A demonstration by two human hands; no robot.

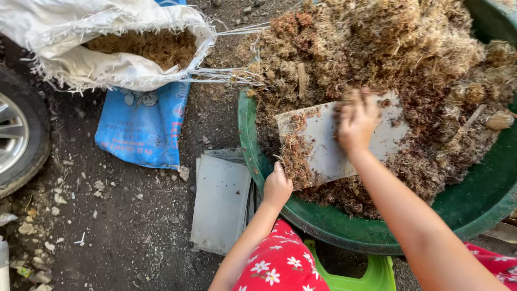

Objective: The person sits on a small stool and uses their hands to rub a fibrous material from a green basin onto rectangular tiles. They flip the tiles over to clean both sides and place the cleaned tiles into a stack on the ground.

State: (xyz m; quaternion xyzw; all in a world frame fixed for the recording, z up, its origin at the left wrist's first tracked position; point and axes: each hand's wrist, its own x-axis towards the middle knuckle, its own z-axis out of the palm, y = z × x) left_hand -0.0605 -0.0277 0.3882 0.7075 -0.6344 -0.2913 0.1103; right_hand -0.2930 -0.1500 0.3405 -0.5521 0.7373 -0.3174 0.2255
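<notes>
Fibre (377, 48) is filling the green tub (474, 205) at right; my left hand (277, 186) is gripping the grey board's (328, 145) lower corner at centre, my right hand (356, 121) is pressing curled fingers onto it.

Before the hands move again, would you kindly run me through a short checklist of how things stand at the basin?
1. Left hand grips the board's lower corner: ok.
2. Right hand rests on the grey board, fingers in the fibre: ok.
3. Board lies tilted on the fibre pile inside the green basin: ok.
4. Board face free of fibre: not ok, a clump clings near its left edge.
5. White sack open, brown fibre showing: ok.
6. Spare grey sheets lie flat on the ground beside the basin: ok.
</notes>
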